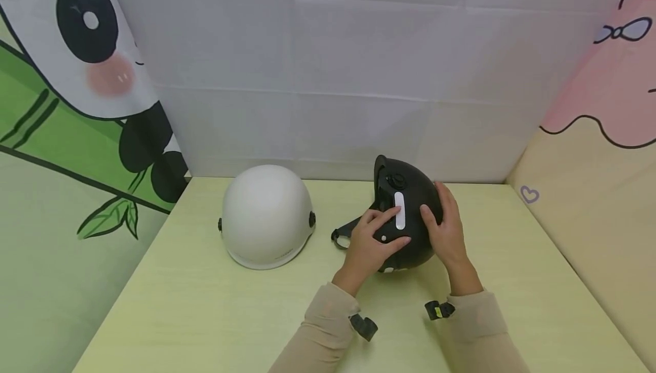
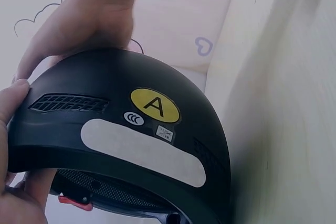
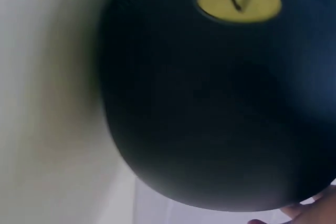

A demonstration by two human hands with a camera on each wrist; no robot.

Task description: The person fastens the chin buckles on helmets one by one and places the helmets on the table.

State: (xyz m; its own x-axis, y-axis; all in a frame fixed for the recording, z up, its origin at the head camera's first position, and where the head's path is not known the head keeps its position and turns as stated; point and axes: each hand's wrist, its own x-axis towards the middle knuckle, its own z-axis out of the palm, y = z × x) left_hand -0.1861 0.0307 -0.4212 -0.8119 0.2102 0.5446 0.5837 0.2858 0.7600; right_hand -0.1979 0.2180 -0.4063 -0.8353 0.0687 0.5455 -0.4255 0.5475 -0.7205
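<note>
The black helmet (image 1: 415, 191) is tilted on its side, its opening facing left in the head view. My left hand (image 1: 366, 248) grips it near the rim, with fingers against the side by a white strip (image 1: 400, 211). On the rounded crown, my right hand (image 1: 448, 230) holds it with thumb and fingers spread. The left wrist view shows the helmet (image 2: 173, 166) with a yellow "A" sticker (image 2: 155, 105), a long pale strip (image 2: 142, 153), and a finger inside the rim. In the right wrist view the dark shell (image 3: 210, 114) hides most of the hands.
A white helmet (image 1: 269, 213) stands upright on the pale yellow table (image 1: 195, 304), left of the black one. A white sheet (image 1: 328, 65) hangs behind the table, and cartoon-printed cloths flank it on both sides.
</note>
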